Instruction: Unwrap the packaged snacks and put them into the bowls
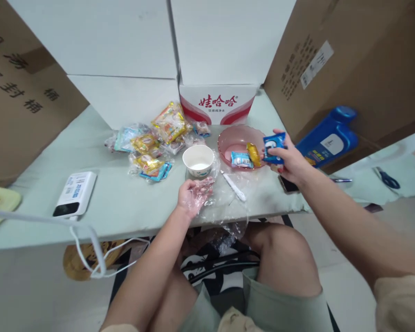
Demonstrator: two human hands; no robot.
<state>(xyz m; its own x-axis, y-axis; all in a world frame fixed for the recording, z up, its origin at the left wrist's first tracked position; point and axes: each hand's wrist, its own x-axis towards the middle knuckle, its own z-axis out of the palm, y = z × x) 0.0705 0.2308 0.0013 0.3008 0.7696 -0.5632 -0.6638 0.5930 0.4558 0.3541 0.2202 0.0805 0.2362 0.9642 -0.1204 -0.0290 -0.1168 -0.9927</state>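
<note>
My right hand (pixel 290 159) grips a small dark blue packet (pixel 274 147) beside the right rim of a pink see-through bowl (pixel 228 133). Inside that bowl lie a light blue packet (pixel 241 160) and a gold-wrapped packet (pixel 253 154). My left hand (pixel 192 196) is palm up in front of a white paper bowl (pixel 198 159), its fingers curled on a crumpled clear plastic bag (pixel 221 203) that trails over the table edge. Between the two bowls and the edge lies a white utility knife (pixel 233 186), partly by the plastic.
Several wrapped snack packets (pixel 147 143) are heaped at the back left. A white power bank (pixel 75 194) with a cable sits at left. Cardboard boxes (pixel 349 60) wall both sides, and white cartons (pixel 217 103) the back. A blue bottle (pixel 328 138) and scissors (pixel 387 179) are at right.
</note>
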